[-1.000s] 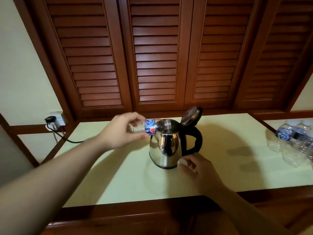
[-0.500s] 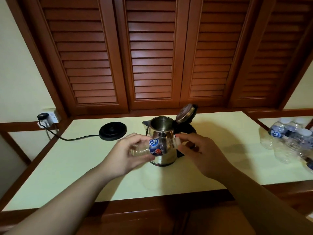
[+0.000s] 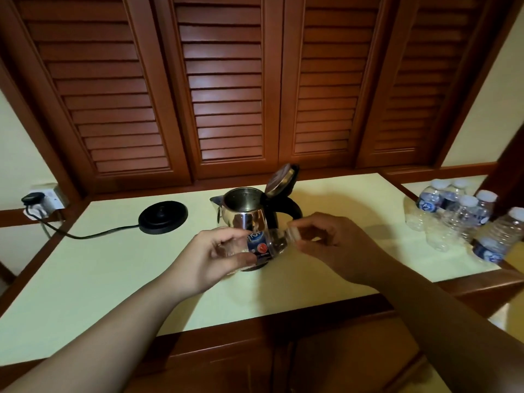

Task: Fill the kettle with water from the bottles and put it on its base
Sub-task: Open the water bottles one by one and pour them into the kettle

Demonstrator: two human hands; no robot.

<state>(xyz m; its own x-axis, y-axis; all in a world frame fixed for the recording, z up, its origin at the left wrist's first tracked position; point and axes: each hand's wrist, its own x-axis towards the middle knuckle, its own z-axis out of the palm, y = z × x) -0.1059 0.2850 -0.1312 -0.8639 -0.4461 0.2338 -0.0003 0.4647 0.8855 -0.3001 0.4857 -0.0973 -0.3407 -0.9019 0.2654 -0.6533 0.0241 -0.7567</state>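
Kettle (image 3: 244, 219): polished steel, rounded body, black handle, hinged lid raised; stands on the pale table (image 3: 113, 268), apart from its base.
Base (image 3: 163, 216): flat black disc, cord running left to a wall socket (image 3: 45, 197).
Bottle (image 3: 262, 245): clear ribbed plastic, blue label, held sideways before the kettle.
Left hand (image 3: 218, 258): grip wrapped round the bottle's body.
Right hand (image 3: 337, 248): fingers pinching its neck end.
Other bottles (image 3: 465, 219): clustered far right.

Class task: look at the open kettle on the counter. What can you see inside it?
Through the kettle mouth, under its raised lid, only shiny metal inner wall shows. The bottom and any water level are hidden by the kettle's own rim and shadow.
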